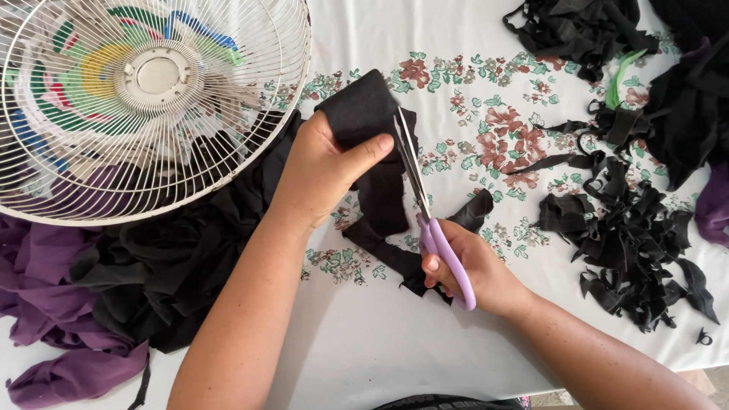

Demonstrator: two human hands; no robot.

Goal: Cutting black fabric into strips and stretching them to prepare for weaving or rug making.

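Note:
My left hand (323, 171) pinches a folded piece of black fabric (364, 114) between thumb and fingers, holding it up over the table. My right hand (474, 269) grips scissors with lilac handles (448, 258). The scissor blades (410, 159) run upward along the right edge of the held fabric, cutting into it. Cut black strips hang down from the piece toward the table between my two hands.
A white fan guard (144, 99) lies at the top left. Black cloth (175, 266) and purple cloth (53, 304) are heaped at the left. A pile of cut black strips (630, 243) lies at the right on the floral white tablecloth (486, 114).

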